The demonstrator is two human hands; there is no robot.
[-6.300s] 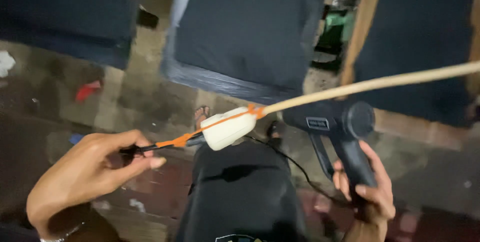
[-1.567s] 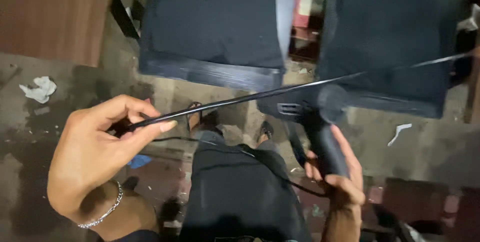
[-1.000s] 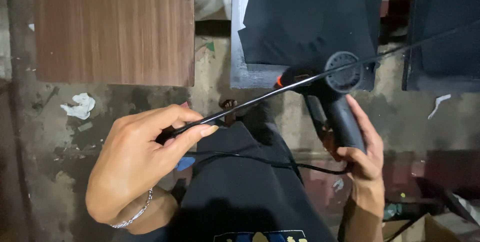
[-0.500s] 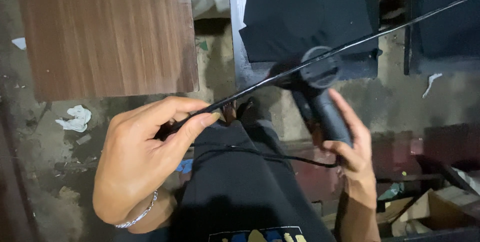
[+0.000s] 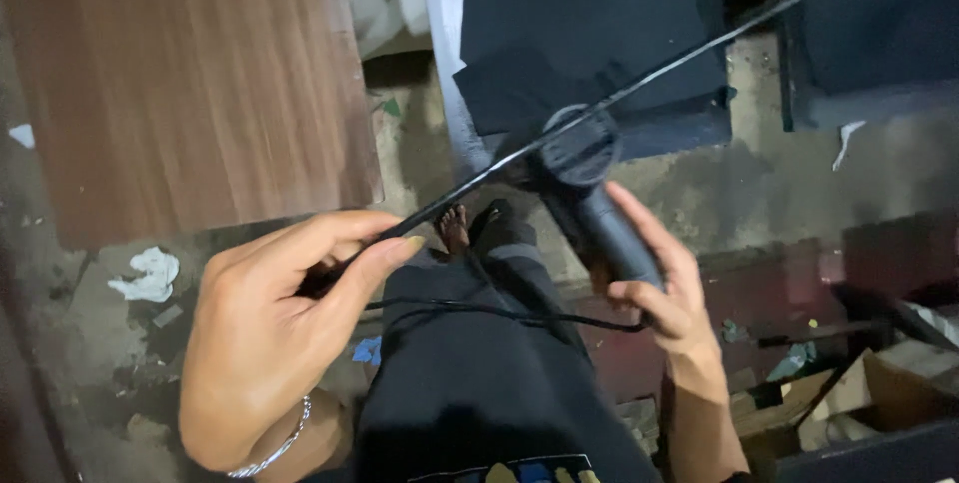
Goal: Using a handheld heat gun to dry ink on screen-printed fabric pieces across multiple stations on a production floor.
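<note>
Your left hand (image 5: 270,343) pinched on near end of thin black rod (image 5: 599,108); earlier its orange-and-white piece showed, now gone from view. Your right hand (image 5: 664,293) wrapped round heat gun (image 5: 589,193) handle, nozzle just under rod, as before. View shifted: wood panel (image 5: 190,83) now left of rod.

Your left hand (image 5: 275,328) is raised with the palm turned away from you, thumb and forefinger pinched together, the wrist bent. Your right hand (image 5: 664,288) is lower to the right, fingers curled in a closed grip, forearm angling down.
</note>
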